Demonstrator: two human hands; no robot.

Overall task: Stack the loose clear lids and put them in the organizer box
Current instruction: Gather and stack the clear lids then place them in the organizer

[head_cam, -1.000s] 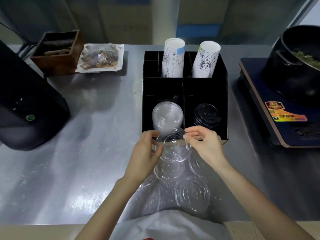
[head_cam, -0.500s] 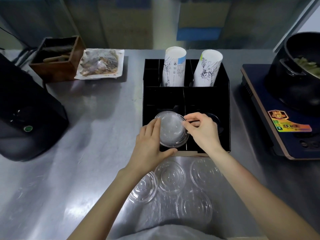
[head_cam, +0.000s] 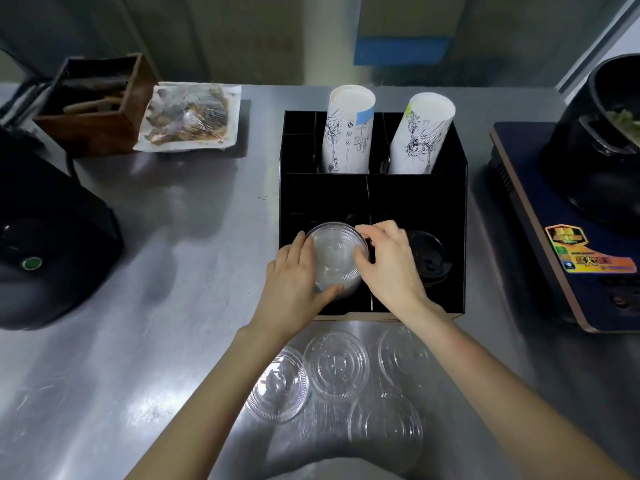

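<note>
A stack of clear lids [head_cam: 334, 258] stands in the front left compartment of the black organizer box [head_cam: 457, 188]. My left hand [head_cam: 294, 285] cups the stack from the left and below. On its right rim rest the fingers of my right hand [head_cam: 388, 268]. Several loose clear lids lie flat on the steel counter just in front of the box, among them one at the left [head_cam: 277, 388], one in the middle [head_cam: 337, 363] and one nearer me [head_cam: 386, 426].
Black lids [head_cam: 427, 258] fill the box's front right compartment; two printed paper cup stacks [head_cam: 348, 129] stand at its back. An induction cooker [head_cam: 568, 271] with a black pot is at the right, a black appliance [head_cam: 45, 244] at the left, a wooden box [head_cam: 93, 105] and wrapped food tray [head_cam: 188, 117] behind.
Both hands carried a clear lid from above the counter onto the stack in the box. They now press around the stack's top.
</note>
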